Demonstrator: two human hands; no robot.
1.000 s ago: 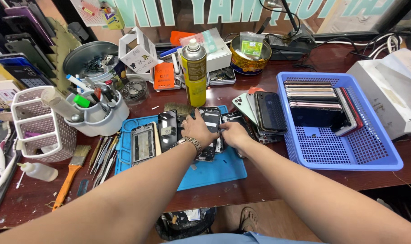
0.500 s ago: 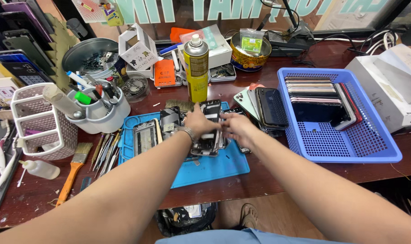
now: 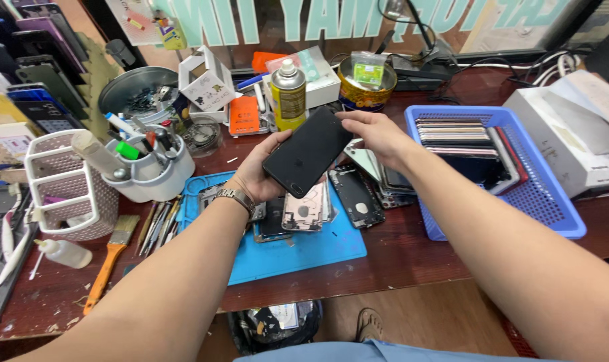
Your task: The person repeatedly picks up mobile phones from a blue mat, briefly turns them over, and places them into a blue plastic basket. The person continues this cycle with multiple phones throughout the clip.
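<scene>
A black phone back cover (image 3: pixel 308 152) is lifted above the bench, tilted, with its outer side toward me. My left hand (image 3: pixel 257 175) grips its lower end; a metal watch sits on that wrist. My right hand (image 3: pixel 373 132) holds its upper right edge. Below, several opened phone housings (image 3: pixel 306 208) lie on a blue work mat (image 3: pixel 298 251). More phone parts (image 3: pixel 378 175) are stacked just right of the mat.
A blue plastic basket (image 3: pixel 552 208) of stacked phones stands at right, white boxes (image 3: pixel 572 127) beyond it. A yellow spray can (image 3: pixel 288 97), a white tool cup (image 3: pixel 147 171), a white mesh holder (image 3: pixel 60 184), brushes (image 3: pixel 110 258) and a small squeeze bottle (image 3: pixel 62 253) crowd the left.
Both hands were down on the phone housings on the mat. They have risen together, carrying the black back cover up toward the spray can.
</scene>
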